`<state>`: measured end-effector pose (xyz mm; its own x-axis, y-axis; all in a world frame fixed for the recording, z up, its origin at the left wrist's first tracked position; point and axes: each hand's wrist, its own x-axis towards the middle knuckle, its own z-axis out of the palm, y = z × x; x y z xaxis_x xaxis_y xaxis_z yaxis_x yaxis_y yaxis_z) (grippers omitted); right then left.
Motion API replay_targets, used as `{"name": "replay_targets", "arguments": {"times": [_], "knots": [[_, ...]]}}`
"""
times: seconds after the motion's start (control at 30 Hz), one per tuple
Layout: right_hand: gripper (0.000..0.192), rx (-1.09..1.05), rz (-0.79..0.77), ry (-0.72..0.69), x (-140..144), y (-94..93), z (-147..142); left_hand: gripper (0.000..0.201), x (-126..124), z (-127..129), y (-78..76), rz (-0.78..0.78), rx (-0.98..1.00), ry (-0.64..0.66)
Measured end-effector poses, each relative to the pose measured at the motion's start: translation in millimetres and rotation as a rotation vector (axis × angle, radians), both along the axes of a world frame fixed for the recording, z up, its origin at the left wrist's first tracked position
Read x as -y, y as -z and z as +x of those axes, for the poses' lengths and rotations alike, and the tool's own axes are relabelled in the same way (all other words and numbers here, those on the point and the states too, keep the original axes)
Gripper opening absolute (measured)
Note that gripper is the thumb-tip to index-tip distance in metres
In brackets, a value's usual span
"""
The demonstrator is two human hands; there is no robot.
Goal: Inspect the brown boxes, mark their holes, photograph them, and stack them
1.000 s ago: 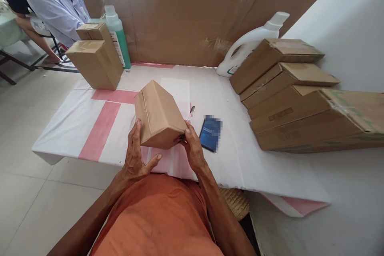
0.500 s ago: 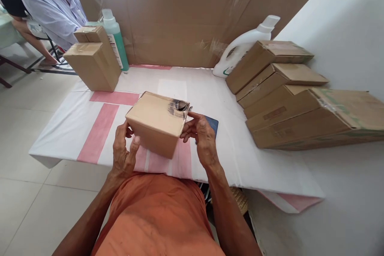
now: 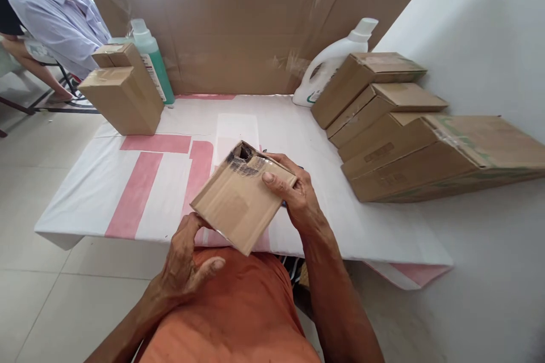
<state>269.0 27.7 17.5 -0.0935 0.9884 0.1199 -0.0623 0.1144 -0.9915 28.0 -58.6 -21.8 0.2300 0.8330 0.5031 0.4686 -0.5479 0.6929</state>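
A small brown cardboard box (image 3: 238, 204) is tilted above the front of the table, its face turned up at me. Near its top corner is a torn dark hole with black scuffs around it. My right hand (image 3: 298, 193) grips the box's right side, thumb on the upper face and fingers around the far edge. At the lower left edge, my left hand (image 3: 185, 252) touches the box with its fingers, while its thumb sticks out free. Those left fingertips are partly hidden by the box. A dark flat object lies mostly hidden behind my right hand.
Two brown boxes (image 3: 123, 96) and a green liquid bottle (image 3: 155, 65) stand at the table's back left. At right, several cardboard boxes (image 3: 395, 153) lean beside a white jug (image 3: 332, 62). A tall cardboard panel (image 3: 238, 28) backs the cloth-covered table (image 3: 327, 181). A person sits far left.
The box has been turned and tipped, bringing its holed corner to the top. My right hand has closed around its right side; my left hand has moved lower, thumb spread away.
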Motion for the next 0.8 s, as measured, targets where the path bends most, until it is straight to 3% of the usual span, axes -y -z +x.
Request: {"name": "replay_targets", "arguments": {"times": [0.13,0.27,0.33,0.4,0.47,0.53,0.63,0.8], "knots": [[0.044,-0.014,-0.016,0.013,13,-1.0,12,0.052,3,-10,-14.2,-0.124,0.024,0.193],[0.048,-0.035,-0.046,-0.074,29,1.1,21,0.061,10,-42,-48.9,-0.460,-0.021,0.446],[0.048,-0.018,-0.017,-0.125,36,-1.5,21,0.064,11,-55,-67.3,-0.518,0.115,0.520],[0.044,0.005,0.045,-0.178,44,-6.1,19,0.052,7,-59,-80.9,-0.408,0.223,0.395],[0.040,0.046,0.123,-0.238,50,-11.6,15,0.040,0,-50,-87.1,-0.216,0.130,0.145],[0.042,0.110,0.204,-0.289,57,-17.1,12,0.056,-6,-33,-85.5,-0.101,-0.052,0.027],[0.046,0.227,0.293,-0.317,69,-24.0,5,0.042,-7,-4,-73.3,-0.076,-0.087,0.111],[0.047,0.408,0.374,-0.068,90,-27.2,-14,0.033,9,14,-55.2,-0.030,-0.023,0.095]]}}
